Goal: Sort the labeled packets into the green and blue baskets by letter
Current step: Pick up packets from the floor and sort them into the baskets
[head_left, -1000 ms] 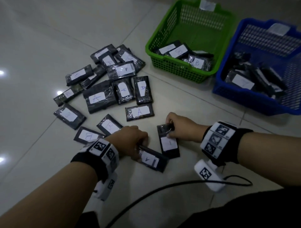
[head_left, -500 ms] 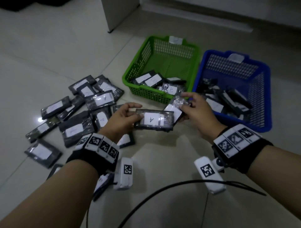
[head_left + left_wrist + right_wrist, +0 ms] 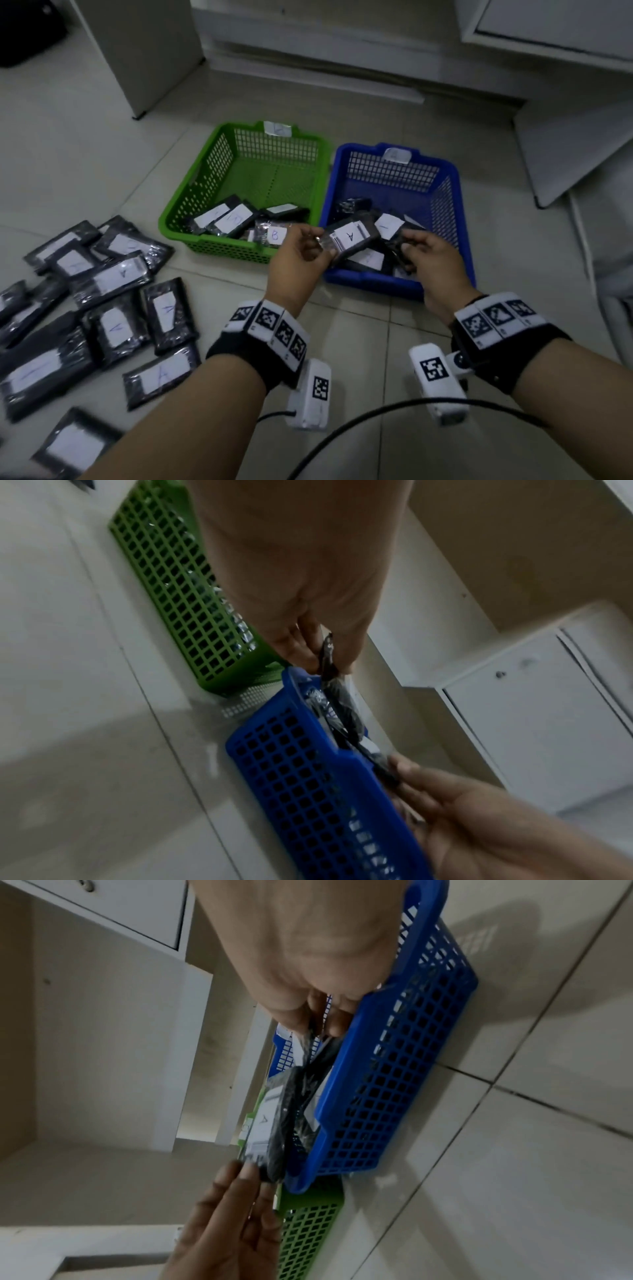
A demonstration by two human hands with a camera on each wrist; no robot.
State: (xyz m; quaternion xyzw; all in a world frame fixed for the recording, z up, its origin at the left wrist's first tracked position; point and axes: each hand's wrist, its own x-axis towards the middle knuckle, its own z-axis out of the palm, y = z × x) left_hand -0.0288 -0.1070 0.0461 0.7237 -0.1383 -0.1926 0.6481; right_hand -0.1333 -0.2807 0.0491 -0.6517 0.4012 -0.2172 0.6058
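**Two packets held over the blue basket**

While both hands reach forward over the near rim of the blue basket (image 3: 462, 219), the left hand (image 3: 298, 257) pinches the near end of a packet marked A (image 3: 352, 236) between thumb and fingers, the packet stretching away to its right over the basket. Just beyond the right hand (image 3: 435, 257), a second dark packet (image 3: 388, 226) with a white label is gripped in curled fingers, close beside the first. Ahead of the left hand stands the green basket (image 3: 191, 205), holding packets, one marked B. Behind and to the left of that hand, loose packets (image 3: 113, 277) lie on the floor (image 3: 359, 335). Both wrists are bent slightly down.
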